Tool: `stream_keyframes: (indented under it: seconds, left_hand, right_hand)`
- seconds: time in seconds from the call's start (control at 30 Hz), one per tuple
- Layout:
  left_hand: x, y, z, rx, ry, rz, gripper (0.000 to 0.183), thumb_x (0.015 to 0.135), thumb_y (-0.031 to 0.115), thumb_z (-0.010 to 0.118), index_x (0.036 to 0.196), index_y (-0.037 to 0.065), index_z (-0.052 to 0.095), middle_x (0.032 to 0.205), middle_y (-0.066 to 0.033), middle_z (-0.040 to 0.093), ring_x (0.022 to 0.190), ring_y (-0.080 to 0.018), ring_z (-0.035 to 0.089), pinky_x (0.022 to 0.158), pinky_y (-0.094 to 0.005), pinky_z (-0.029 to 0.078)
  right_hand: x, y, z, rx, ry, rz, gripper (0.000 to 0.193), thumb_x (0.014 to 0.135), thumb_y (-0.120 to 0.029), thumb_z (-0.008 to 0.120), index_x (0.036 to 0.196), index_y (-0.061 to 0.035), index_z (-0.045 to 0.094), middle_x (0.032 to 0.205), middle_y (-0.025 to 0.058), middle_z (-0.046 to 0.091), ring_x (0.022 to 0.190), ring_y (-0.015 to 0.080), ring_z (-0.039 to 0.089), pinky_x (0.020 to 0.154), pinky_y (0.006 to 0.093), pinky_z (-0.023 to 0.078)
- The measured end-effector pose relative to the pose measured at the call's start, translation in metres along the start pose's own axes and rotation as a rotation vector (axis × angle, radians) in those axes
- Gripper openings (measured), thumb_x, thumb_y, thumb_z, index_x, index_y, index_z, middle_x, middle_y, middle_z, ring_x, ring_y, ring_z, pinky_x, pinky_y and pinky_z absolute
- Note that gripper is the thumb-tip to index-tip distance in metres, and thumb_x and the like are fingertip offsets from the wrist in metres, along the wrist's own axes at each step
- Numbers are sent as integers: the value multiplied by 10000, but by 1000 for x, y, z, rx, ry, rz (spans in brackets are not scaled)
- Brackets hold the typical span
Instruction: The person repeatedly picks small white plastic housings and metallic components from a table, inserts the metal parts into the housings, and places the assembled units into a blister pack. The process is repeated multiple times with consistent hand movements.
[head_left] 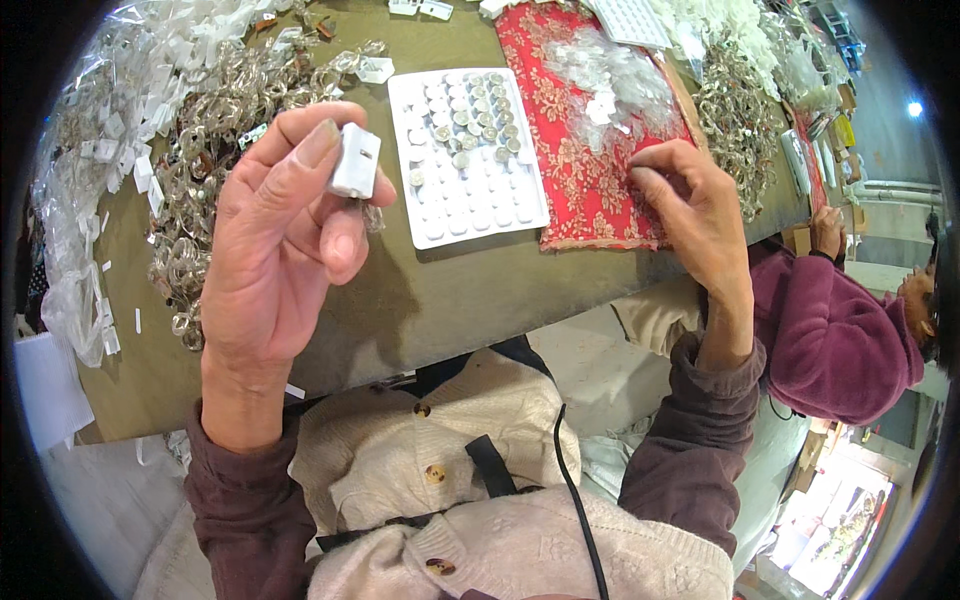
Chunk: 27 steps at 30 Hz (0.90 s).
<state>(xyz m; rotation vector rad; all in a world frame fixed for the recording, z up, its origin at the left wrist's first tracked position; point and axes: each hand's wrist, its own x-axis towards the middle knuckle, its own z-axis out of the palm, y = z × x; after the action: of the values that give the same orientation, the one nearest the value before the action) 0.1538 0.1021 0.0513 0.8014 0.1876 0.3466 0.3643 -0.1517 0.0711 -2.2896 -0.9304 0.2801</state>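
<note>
My left hand point(268, 235) is raised over the near left of the table, thumb and fingers closed on a small white plastic case point(355, 165) with a narrow slot in its face. Over the red flowered cloth point(590, 215), my right hand point(703, 210) has its thumb and forefinger pressed together. Whatever lies between those fingertips, if anything, is too small to make out. Between the hands lies a white moulded tray point(430, 228); round silver button cells point(478, 118) fill part of its far and right side. Clear thin plastic pieces point(610, 85) are heaped on the cloth.
Coiled clear wires with small parts point(185, 235) pile up at left, beside clear bags point(75, 220). Another wire heap point(735, 130) lies right of the cloth. A second white tray point(632, 22) sits at the back. A co-worker in a purple top point(835, 335) sits at right.
</note>
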Motion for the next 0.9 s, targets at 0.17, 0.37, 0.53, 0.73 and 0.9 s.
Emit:
stream_keyframes:
  seconds: [0.17,0.37,0.53,0.73,0.9]
  left_hand:
    - [2,-1,2,24,27,16,297,1044,206,504,1225,-22,566,897,-155,694,556,-45,601,468,-178,446]
    - [4,0,-1,59,47,22,307,1042,215,506,1227,-23,562,900,-157,694,533,-37,589,467,-169,445]
    - [0,-1,2,82,55,9,305,1042,212,500,1230,-21,556,892,-149,692,521,-31,571,464,-167,439]
    - [2,-4,3,138,93,26,302,1030,231,526,1212,-7,564,884,-136,688,515,-21,558,444,-157,427]
    - [2,-1,1,113,80,14,297,1033,227,519,1211,-7,560,887,-145,687,514,-28,568,443,-153,442]
  right_hand:
    - [25,11,14,-288,284,-32,224,922,-175,629,1060,2,644,987,178,681,876,329,664,775,386,513]
    - [7,6,22,-288,159,-231,154,908,-120,636,1037,-39,654,987,153,626,902,339,625,773,390,492]
    - [-12,5,7,-228,123,-178,146,886,-67,652,1026,-26,653,951,149,650,870,315,648,770,371,501]
    - [-12,12,2,-196,220,-29,121,891,-83,643,991,-20,670,909,141,679,845,277,660,776,344,508]
    - [-6,12,4,-243,217,-129,151,919,-83,664,1037,11,671,858,68,680,721,88,586,681,252,484]
